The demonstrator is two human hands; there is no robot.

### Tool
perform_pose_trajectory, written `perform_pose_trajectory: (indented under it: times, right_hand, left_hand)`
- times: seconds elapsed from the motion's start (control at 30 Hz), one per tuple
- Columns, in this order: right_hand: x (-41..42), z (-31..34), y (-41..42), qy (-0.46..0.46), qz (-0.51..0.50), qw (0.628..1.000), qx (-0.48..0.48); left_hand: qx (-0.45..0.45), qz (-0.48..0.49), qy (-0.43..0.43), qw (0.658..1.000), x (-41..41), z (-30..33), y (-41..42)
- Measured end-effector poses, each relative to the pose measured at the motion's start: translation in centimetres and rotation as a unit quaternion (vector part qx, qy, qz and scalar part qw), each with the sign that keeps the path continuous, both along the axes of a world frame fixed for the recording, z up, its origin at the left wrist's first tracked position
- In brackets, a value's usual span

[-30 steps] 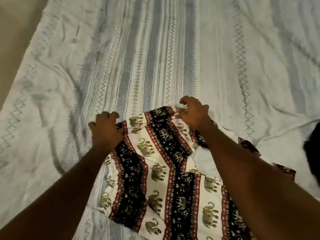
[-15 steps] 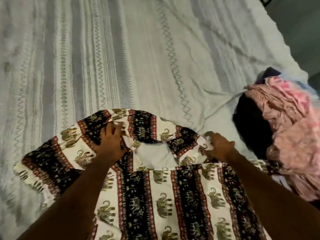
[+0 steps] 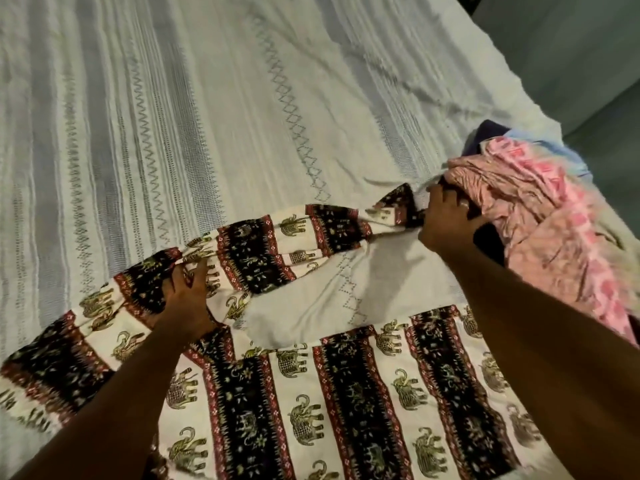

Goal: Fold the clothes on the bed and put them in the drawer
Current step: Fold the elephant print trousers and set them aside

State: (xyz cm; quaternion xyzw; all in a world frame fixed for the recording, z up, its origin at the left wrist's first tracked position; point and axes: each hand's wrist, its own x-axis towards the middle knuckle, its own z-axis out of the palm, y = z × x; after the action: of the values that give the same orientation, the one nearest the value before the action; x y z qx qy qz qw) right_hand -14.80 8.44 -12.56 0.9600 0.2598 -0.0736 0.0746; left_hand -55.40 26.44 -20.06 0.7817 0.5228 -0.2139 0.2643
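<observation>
Garment: elephant-print cloth spread at the bed's near edge
Left hand: fingers pinching bunched fabric
Right hand: gripping stretched strip, touching pink pile
Risk: pulling may drag pile, twist fold

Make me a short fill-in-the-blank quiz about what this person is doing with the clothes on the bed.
1. The garment being handled is printed with rows of ____.
2. The right hand grips one end of it right beside a crumpled ____ cloth.
3. The left hand ____ the other end.
4. Everything lies on a pale striped ____.

Missing words: elephants; pink; grips; bedspread
</observation>
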Motion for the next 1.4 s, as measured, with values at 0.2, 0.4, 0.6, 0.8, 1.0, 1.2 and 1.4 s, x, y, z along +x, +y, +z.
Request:
perform_pose_trajectory:
  times: [0.2,0.4,0.6,0.8,1.0,1.2,1.4]
  right_hand:
    - [-2.6,-2.4,-5.3,0.126,-0.138,0.975,0.121]
    - [-0.4,-5.5,-6.4,0.107,-0.003,0.983,0.146]
    - [4.3,-7.6,-5.9,0.094,0.092,0.973,0.190]
    - [7.7,-6.7,-5.5,0.254,0.151,0.911,0.288]
    - [7.4,-8.9,-5.7,0.136,0.168,0.953,0.213]
    - [7.6,-3.7,-8.3,0.403,-0.024,0.744,0.533]
    - [10.9,2.2,-0.4,0.450,-0.096,0.708,0.536]
  left_hand:
    - [0.028,-0.043,0.017,0.999,1.9,2.4,0.0]
    - [0.133,-0.089,-0.157,0.975,9.7,2.9,-0.7]
    - [0.082,-0.104,-0.188,0.973,18.3,1.3,0.3]
    - [0.062,-0.097,-0.059,0.992,22.7,1.2,1.6]
    - [-0.013,0.005,-0.196,0.980,22.7,1.3,2.8]
    - [-0.272,-0.063,-0.233,0.931,21.3,6.4,3.8]
    - [-0.259,0.058,-0.291,0.919,23.4,7.1,6.2]
